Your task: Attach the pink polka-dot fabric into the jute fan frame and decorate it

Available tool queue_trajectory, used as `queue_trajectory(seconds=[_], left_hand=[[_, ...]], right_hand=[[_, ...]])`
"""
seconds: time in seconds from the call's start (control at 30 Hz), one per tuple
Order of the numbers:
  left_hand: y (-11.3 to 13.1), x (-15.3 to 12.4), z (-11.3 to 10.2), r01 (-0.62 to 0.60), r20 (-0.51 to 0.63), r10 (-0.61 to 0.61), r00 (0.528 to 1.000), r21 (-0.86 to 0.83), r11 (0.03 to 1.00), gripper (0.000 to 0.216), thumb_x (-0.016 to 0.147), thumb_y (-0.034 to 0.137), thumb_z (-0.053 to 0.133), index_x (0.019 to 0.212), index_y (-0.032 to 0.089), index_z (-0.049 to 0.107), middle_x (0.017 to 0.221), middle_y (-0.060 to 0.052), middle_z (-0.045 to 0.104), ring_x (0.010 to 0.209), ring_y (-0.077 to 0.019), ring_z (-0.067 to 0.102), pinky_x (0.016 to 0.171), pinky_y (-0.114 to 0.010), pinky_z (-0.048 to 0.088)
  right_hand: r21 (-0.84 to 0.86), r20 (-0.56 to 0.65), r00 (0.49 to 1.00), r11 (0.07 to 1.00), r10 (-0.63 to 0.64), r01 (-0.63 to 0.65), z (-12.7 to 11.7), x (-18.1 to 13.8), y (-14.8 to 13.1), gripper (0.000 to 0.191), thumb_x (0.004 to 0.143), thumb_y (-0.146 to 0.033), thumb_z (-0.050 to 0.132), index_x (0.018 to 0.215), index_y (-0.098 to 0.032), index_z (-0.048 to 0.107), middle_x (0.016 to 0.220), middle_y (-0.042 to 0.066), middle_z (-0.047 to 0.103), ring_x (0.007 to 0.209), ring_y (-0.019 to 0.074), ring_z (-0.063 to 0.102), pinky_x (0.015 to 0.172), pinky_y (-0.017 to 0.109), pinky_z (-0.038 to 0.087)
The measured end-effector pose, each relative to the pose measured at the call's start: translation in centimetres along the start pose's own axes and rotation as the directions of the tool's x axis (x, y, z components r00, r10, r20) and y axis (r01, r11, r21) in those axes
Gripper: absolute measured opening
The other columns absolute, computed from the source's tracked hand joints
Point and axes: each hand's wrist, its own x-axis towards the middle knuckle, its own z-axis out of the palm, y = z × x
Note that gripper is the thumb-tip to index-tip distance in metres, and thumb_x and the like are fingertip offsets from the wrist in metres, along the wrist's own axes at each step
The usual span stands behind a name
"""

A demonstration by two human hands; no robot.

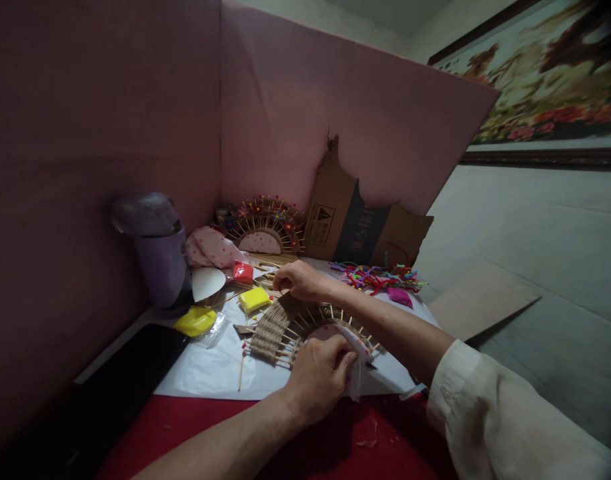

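Observation:
A half-round fan of cardboard and thin sticks [270,333] lies on the white sheet, twine woven across its left part. My left hand [318,373] is closed at its lower edge, thumb and fingers pressed on the pale dotted cloth at the fan's centre. Over the fan's upper edge, my right hand [299,280] has its fingers curled together and pointing down. Whatever is between those fingertips is too small to make out. Close to them are a red-tipped stick end [271,298] and a yellow clay packet [254,300].
Behind stands a finished-looking stick fan [259,233] with coloured flowers. A purple bottle [160,260], a black phone-like slab [135,360], a red packet [243,272] and opened yellow clay [195,321] lie left. Torn cardboard [350,220] and coloured pipe cleaners [375,277] are at the back right.

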Motion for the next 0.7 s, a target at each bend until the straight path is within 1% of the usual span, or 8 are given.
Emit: queue_trajectory(seconds=[0.1, 0.27, 0.43, 0.6, 0.7], left_hand=[[0.00, 0.00, 0.00, 0.000, -0.006, 0.000, 1.000, 0.003, 1.000, 0.015, 0.082, 0.021, 0.052, 0.077, 0.019, 0.066, 0.069, -0.003, 0.067, 0.064, -0.0174, 0.060, 0.060, -0.027, 0.040], [0.07, 0.02, -0.13, -0.041, -0.014, 0.040, 0.999, -0.026, 0.999, 0.016, 0.082, 0.018, 0.051, 0.081, 0.020, 0.067, 0.074, -0.003, 0.069, 0.068, -0.0166, 0.060, 0.062, -0.026, 0.040], [0.06, 0.03, -0.20, -0.010, -0.004, 0.010, 1.000, -0.005, 1.000, 0.015, 0.082, 0.020, 0.052, 0.077, 0.019, 0.066, 0.068, -0.003, 0.067, 0.063, -0.0165, 0.058, 0.059, -0.026, 0.039], [-0.03, 0.09, -0.09, -0.021, -0.013, 0.021, 1.000, -0.012, 1.000, 0.015, 0.082, 0.019, 0.052, 0.079, 0.019, 0.066, 0.072, -0.003, 0.067, 0.067, -0.0168, 0.059, 0.061, -0.026, 0.039], [0.00, 0.07, -0.06, -0.021, -0.010, 0.021, 1.000, 0.003, 1.000, 0.014, 0.082, 0.020, 0.052, 0.078, 0.019, 0.065, 0.070, -0.003, 0.067, 0.065, -0.0166, 0.059, 0.060, -0.026, 0.038]], right_hand=[[-0.005, 0.016, 1.000, 1.000, 0.001, -0.001, 0.02, 0.05, -0.08, 0.032, 0.063, 0.002, 0.050, 0.082, -0.013, 0.071, 0.073, 0.004, 0.068, 0.065, 0.0121, 0.057, 0.058, 0.019, 0.036], [-0.006, 0.055, 0.998, 1.000, 0.008, -0.007, -0.21, -0.01, -0.47, 0.035, 0.062, 0.003, 0.049, 0.085, -0.012, 0.071, 0.078, 0.005, 0.069, 0.069, 0.0128, 0.058, 0.061, 0.019, 0.038], [-0.009, 0.088, 0.996, 1.000, 0.012, -0.011, -0.30, 0.09, -0.44, 0.037, 0.061, 0.003, 0.050, 0.086, -0.014, 0.071, 0.083, 0.005, 0.070, 0.074, 0.0133, 0.060, 0.063, 0.019, 0.039], [-0.040, 0.085, 0.996, 0.999, 0.025, -0.022, -0.37, -0.04, -0.37, 0.035, 0.061, 0.002, 0.051, 0.085, -0.015, 0.072, 0.080, 0.004, 0.070, 0.071, 0.0139, 0.060, 0.060, 0.020, 0.038], [-0.057, 0.072, 0.997, 0.998, 0.018, -0.014, -0.55, -0.23, -0.36, 0.037, 0.063, 0.000, 0.051, 0.088, -0.016, 0.071, 0.080, 0.003, 0.069, 0.071, 0.0141, 0.060, 0.060, 0.020, 0.038]])
